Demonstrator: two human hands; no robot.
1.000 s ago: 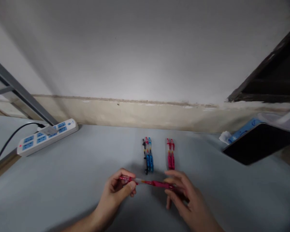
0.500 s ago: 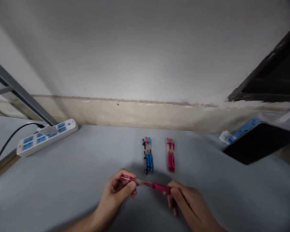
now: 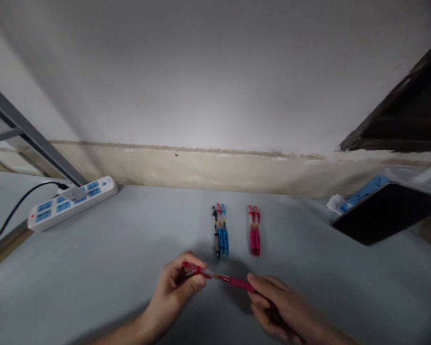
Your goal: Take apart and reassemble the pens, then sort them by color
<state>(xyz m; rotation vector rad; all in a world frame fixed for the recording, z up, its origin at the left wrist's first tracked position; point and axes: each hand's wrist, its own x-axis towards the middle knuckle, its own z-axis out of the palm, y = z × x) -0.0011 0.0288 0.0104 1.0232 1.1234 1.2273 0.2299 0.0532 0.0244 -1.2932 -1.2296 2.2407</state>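
At the near edge of the bench (image 3: pixel 129 258), in the middle, two bare hands hold one red pen between them, raised above the surface. The left hand (image 3: pixel 177 285) pinches the pen (image 3: pixel 221 277) by its clip end, thumb against fingertips. The right hand (image 3: pixel 278 302) grasps the other end, just past the dark pink grip, its fingers curled in. Between the hands, the pen's clear barrel shows a slim refill inside, with a touch of orange.

Just beyond, two small groups of pens lie side by side, tips toward the hands. On the left are a black-and-grey pen (image 3: pixel 216 242) and two blue-gripped pens (image 3: pixel 225 239), one with a red top; on the right, a pair of pink-gripped pens (image 3: pixel 253 237). Their barrels are also see-through.

Farther off to the left, a white power strip (image 3: pixel 73 208) with blue sockets holds one plug on a black cable (image 3: pixel 17 206). To the right are a black-screened device (image 3: pixel 391 214), a crumpled white tissue (image 3: pixel 334 204) and something blue. Behind the bench rises a pale wall (image 3: pixel 201 86).
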